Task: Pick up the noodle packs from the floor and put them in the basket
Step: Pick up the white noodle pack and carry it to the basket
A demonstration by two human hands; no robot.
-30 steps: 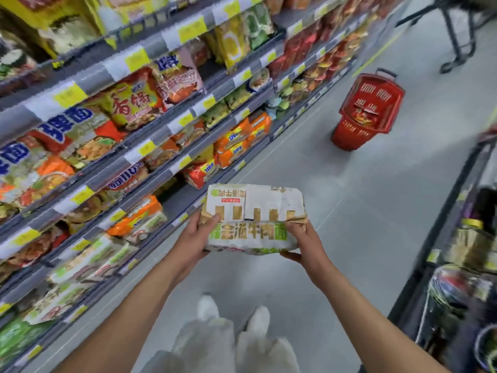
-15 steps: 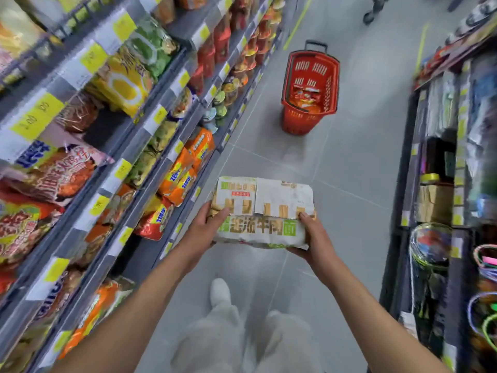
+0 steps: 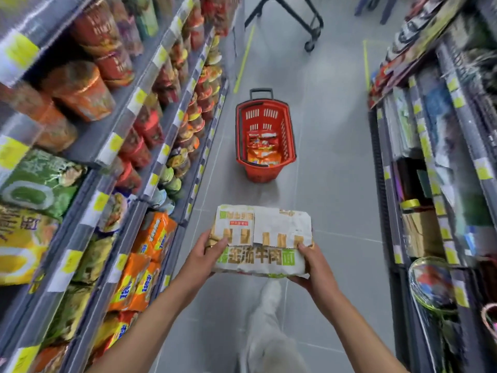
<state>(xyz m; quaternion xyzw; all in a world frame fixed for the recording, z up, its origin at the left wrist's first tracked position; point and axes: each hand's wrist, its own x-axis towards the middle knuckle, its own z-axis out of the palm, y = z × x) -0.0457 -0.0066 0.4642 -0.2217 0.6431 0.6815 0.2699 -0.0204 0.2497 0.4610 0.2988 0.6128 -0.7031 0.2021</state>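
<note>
I hold a white and green noodle multipack level in front of me, above the grey floor. My left hand grips its left end and my right hand grips its right end. Straight ahead on the floor stands the red basket, with orange and red noodle packs lying inside it. The basket is a step or two beyond the pack I hold.
Shelves of noodle packs and cups line the left side of the aisle. A dark shelf of mixed goods runs along the right. A wheeled black frame stands at the far end. My leg shows below the pack.
The view has swung from the left shelves to face down the aisle. The basket now lies straight ahead and closer. Both hands keep the same hold on the pack.
</note>
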